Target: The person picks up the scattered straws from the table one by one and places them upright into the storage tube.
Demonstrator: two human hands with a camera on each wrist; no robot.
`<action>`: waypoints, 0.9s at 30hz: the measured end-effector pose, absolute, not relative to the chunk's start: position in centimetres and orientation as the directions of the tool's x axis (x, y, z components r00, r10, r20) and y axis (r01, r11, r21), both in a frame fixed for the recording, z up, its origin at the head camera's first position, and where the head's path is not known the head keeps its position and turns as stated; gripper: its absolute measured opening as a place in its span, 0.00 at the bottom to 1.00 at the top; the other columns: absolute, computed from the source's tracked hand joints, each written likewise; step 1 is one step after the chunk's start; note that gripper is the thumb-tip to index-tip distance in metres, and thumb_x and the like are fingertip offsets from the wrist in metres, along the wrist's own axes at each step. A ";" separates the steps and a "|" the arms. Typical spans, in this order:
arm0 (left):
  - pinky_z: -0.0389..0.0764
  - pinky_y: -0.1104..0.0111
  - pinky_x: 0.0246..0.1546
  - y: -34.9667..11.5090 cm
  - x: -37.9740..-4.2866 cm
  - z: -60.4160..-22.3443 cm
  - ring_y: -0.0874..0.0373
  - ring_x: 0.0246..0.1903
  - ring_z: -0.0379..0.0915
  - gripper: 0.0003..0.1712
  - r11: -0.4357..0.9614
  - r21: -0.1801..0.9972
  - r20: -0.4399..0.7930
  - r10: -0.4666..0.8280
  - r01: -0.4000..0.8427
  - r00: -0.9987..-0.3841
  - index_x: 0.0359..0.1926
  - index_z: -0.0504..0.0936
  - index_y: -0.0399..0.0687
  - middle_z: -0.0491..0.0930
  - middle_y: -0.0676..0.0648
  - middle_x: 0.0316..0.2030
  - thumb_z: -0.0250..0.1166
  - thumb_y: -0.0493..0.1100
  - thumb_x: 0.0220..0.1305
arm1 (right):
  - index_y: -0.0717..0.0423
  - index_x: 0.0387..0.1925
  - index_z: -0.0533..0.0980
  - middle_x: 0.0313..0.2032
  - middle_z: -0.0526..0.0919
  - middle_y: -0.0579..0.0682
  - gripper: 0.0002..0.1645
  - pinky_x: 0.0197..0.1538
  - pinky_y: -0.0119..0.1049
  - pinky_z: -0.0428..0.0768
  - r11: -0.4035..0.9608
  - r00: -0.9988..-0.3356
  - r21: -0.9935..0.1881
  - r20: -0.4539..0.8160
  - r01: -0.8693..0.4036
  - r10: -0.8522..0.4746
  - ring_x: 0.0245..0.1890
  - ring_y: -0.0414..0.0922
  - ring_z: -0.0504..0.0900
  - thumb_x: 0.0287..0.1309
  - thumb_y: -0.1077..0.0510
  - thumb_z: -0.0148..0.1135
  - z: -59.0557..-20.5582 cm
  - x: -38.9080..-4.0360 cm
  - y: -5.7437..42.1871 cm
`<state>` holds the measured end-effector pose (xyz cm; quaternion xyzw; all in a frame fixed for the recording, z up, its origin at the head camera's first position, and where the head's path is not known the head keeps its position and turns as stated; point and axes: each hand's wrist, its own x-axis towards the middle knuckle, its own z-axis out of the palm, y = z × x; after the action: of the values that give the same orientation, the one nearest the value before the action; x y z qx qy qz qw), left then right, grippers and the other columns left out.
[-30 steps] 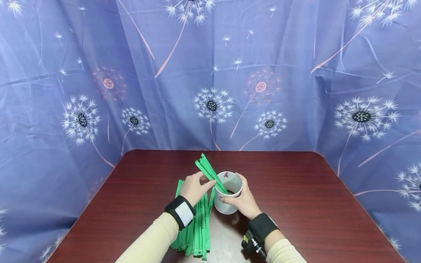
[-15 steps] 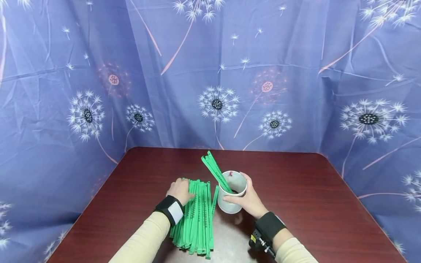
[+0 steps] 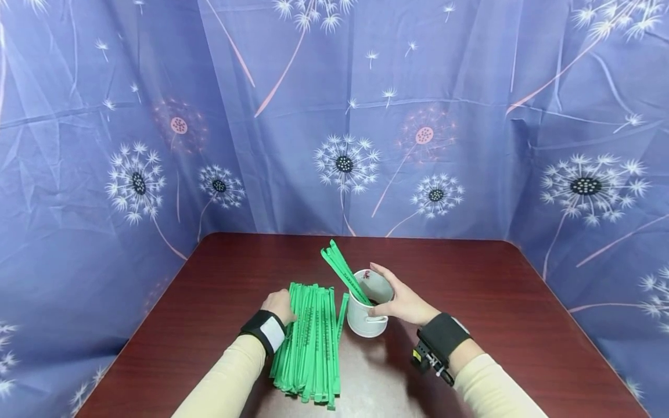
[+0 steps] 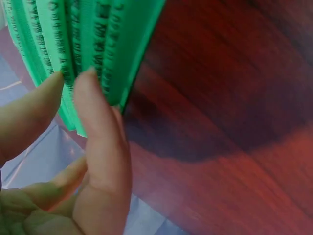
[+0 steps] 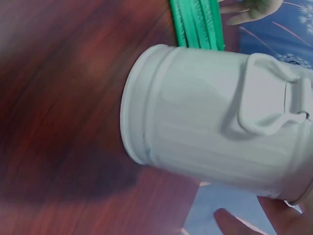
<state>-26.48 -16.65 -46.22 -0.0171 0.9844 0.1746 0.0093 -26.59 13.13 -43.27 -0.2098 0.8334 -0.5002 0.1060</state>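
Long, thin green straws in printed wrappers (image 3: 312, 348) lie in a pile on the table. My left hand (image 3: 279, 305) is at the pile's left side; its thumb and a finger touch the wrappers in the left wrist view, with a small gap between their tips. Beside the pile stands a white mug (image 5: 205, 112), with several green wrapped straws (image 3: 345, 273) leaning out to the left. My right hand (image 3: 406, 302) spans the mug's rim from the right, thumb near the handle (image 5: 264, 120) and index finger stretched along the far side. The mug hides the straws' lower ends.
The dark red wooden table (image 3: 496, 325) extends to both sides and behind the mug. A blue curtain (image 3: 292, 174) with dandelion prints hangs around it. One straw (image 3: 342, 310) sits slightly apart from the pile, close to the mug.
My left hand let go of the straws in the mug and moved down-left to the pile's left side. My right hand shifted on the mug, whose handle now shows. The straws stay leaning.
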 end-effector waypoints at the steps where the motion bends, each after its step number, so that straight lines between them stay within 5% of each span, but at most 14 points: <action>1: 0.82 0.54 0.40 -16.7 -26.5 -46.2 0.40 0.36 0.81 0.19 0.936 0.348 -0.030 -0.037 -0.045 -0.999 0.32 0.79 0.33 0.82 0.39 0.28 0.80 0.37 0.45 | 0.49 0.77 0.50 0.69 0.64 0.61 0.61 0.59 0.54 0.72 0.432 -0.890 -0.868 0.024 -0.244 -0.454 0.61 0.58 0.71 0.46 0.57 0.74 -43.2 -26.7 13.1; 6: 0.81 0.59 0.35 -17.1 -26.6 -46.5 0.47 0.27 0.79 0.17 0.921 0.383 -0.072 -0.044 -0.068 -0.996 0.27 0.79 0.35 0.80 0.42 0.25 0.79 0.40 0.46 | 0.49 0.76 0.54 0.69 0.64 0.59 0.61 0.58 0.52 0.73 0.502 -0.908 -0.824 0.038 -0.264 -0.416 0.61 0.56 0.71 0.42 0.56 0.77 -43.0 -26.7 13.2; 13: 0.80 0.69 0.16 -17.6 -26.5 -47.0 0.60 0.12 0.74 0.26 0.746 0.632 -0.222 -0.086 -0.210 -0.971 0.49 0.78 0.25 0.80 0.43 0.20 0.75 0.35 0.51 | 0.54 0.74 0.57 0.70 0.62 0.57 0.63 0.58 0.51 0.74 0.597 -0.924 -0.741 0.080 -0.306 -0.374 0.60 0.54 0.72 0.37 0.51 0.80 -42.8 -26.6 12.7; 20: 0.77 0.72 0.16 -17.7 -26.3 -47.0 0.63 0.12 0.67 0.06 0.648 0.713 -0.301 -0.063 -0.268 -0.952 0.29 0.83 0.37 0.71 0.51 0.11 0.72 0.35 0.54 | 0.59 0.73 0.59 0.67 0.64 0.55 0.65 0.50 0.54 0.79 0.776 -0.953 -0.569 0.047 -0.272 -0.299 0.53 0.52 0.79 0.35 0.42 0.79 -41.3 -26.3 11.3; 27: 0.69 0.74 0.13 -17.3 -26.2 -46.3 0.63 0.10 0.64 0.07 0.613 0.751 -0.289 -0.027 -0.245 -0.957 0.29 0.84 0.38 0.70 0.52 0.10 0.68 0.39 0.60 | 0.62 0.71 0.63 0.58 0.66 0.57 0.63 0.43 0.51 0.78 0.851 -0.973 -0.494 -0.040 -0.178 -0.227 0.47 0.51 0.79 0.35 0.39 0.78 -40.4 -25.7 10.6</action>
<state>-26.18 -17.30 -46.34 -0.0765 0.8892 0.4332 0.1255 -25.67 10.60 -40.44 -0.1054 0.9608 -0.2519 0.0485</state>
